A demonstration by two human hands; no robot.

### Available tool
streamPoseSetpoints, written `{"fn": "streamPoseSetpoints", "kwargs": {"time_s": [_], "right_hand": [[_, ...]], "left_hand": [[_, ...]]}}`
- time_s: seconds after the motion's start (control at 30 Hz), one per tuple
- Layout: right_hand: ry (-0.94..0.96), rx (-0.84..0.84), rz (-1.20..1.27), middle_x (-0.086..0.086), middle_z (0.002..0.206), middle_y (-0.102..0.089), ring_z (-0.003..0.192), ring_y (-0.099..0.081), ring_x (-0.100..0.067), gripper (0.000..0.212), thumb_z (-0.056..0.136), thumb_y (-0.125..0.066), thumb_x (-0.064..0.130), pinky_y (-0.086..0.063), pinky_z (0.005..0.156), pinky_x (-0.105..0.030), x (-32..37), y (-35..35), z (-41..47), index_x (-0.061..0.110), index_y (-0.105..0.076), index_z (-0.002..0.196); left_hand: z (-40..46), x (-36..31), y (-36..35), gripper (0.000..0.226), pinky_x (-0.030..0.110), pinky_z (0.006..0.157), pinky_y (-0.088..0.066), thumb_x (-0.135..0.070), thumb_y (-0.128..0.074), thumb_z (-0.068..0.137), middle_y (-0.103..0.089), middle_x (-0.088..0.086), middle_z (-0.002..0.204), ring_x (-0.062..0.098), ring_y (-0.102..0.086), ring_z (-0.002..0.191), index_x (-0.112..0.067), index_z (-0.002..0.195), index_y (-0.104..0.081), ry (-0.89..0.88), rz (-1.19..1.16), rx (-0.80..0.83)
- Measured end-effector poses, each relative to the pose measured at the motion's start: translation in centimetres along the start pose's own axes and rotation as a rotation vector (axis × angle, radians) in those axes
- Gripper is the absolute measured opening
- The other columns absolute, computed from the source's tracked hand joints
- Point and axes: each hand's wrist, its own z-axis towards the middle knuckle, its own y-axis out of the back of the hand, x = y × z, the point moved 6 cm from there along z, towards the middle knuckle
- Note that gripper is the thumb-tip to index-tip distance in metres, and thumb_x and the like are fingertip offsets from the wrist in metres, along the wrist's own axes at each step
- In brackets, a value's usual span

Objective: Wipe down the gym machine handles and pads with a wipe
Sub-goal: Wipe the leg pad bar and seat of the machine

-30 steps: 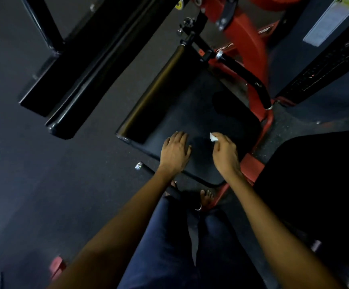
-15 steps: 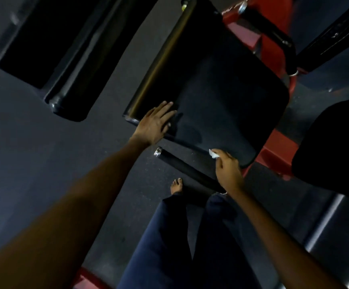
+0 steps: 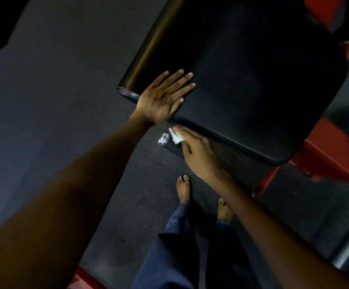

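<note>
Wipe [image 3: 176,138]: small, white, crumpled, held in the right hand [image 3: 198,152] with the fingers curled around it. It sits just below the near edge of the pad [image 3: 252,80], on the chrome-capped end of a black handle [image 3: 170,146] that runs under that edge. Part of the wipe sticks out past the fingertips; the rest is hidden by the hand. Whether the wipe also touches the pad edge cannot be told.

Pad: large, black, with rounded corners, tilted across the upper right of the view. A dull sheen runs along its left side.

Left hand [image 3: 165,97]: flat on the pad at its near left corner, fingers straight and spread, holding nothing. The heel of the hand lies over the pad edge.

Frame [image 3: 323,147]: red, visible to the right of the pad and below its near right corner. Another red part shows at the bottom edge of the view, well apart from the pad.

Floor [image 3: 65,101]: dark, speckled, on the left of the pad and below it. Two bare feet [image 3: 184,189] and dark blue trouser legs [image 3: 175,247] stand on it below the pad.
</note>
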Motion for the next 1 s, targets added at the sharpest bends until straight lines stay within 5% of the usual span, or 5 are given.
{"fn": "streamPoseSetpoints", "kwargs": {"time_s": [0.27, 0.5, 0.7, 0.83, 1.0], "right_hand": [[0.138, 0.086, -0.132, -0.006, 0.146, -0.042, 0.132, -0.042, -0.017, 0.065, 0.082, -0.051, -0.016, -0.035, 0.108, -0.029, -3.0, -0.8, -3.7, 0.010, -0.042, 0.141], [-0.087, 0.027, -0.203, -0.012, 0.120, -0.058, 0.106, -0.059, -0.025, 0.036, 0.092, -0.046, 0.000, -0.048, 0.088, -0.027, -5.1, 1.9, -3.6, 0.008, -0.057, 0.125], [0.260, 0.122, -0.145, -0.006, 0.151, -0.034, 0.139, -0.033, -0.017, 0.063, 0.087, -0.049, -0.009, -0.034, 0.111, -0.029, 1.3, -2.8, 0.2, 0.012, -0.035, 0.145], [0.453, 0.147, -0.369, -0.004, 0.154, -0.028, 0.141, -0.027, -0.018, 0.091, 0.066, -0.056, -0.024, -0.044, 0.103, -0.031, -3.1, -1.3, -4.1, 0.014, -0.033, 0.145], [0.566, 0.043, -0.417, -0.011, 0.141, -0.047, 0.133, -0.041, -0.020, 0.066, 0.071, -0.060, -0.024, -0.029, 0.112, -0.021, -4.0, 2.7, -5.3, 0.002, -0.052, 0.132]], "left_hand": [[-0.2, -0.1, -0.3, 0.046, 0.038, 0.118, -0.019, -0.032, -0.026, 0.105, -0.028, -0.002, 0.158, 0.018, -0.023, 0.147, -0.025, 0.151, -0.032, 0.054, 0.078, -0.018], [-0.2, -0.3, -0.3, 0.047, 0.037, 0.118, -0.018, -0.031, -0.027, 0.104, -0.029, -0.003, 0.157, 0.018, -0.023, 0.146, -0.024, 0.150, -0.034, 0.081, 0.076, -0.019], [-0.2, -0.2, -0.3, 0.049, 0.037, 0.119, -0.016, -0.033, -0.024, 0.104, -0.028, -0.003, 0.158, 0.018, -0.021, 0.147, -0.024, 0.151, -0.033, 0.087, 0.059, 0.020], [-0.2, -0.3, -0.3, 0.049, 0.037, 0.119, -0.016, -0.033, -0.023, 0.104, -0.026, -0.004, 0.159, 0.017, -0.019, 0.147, -0.024, 0.151, -0.031, 0.105, 0.079, 0.041], [-0.2, -0.2, -0.4, 0.050, 0.034, 0.119, -0.010, -0.034, -0.022, 0.103, -0.025, -0.005, 0.159, 0.016, -0.018, 0.147, -0.026, 0.151, -0.030, 0.105, 0.063, 0.052]]}}
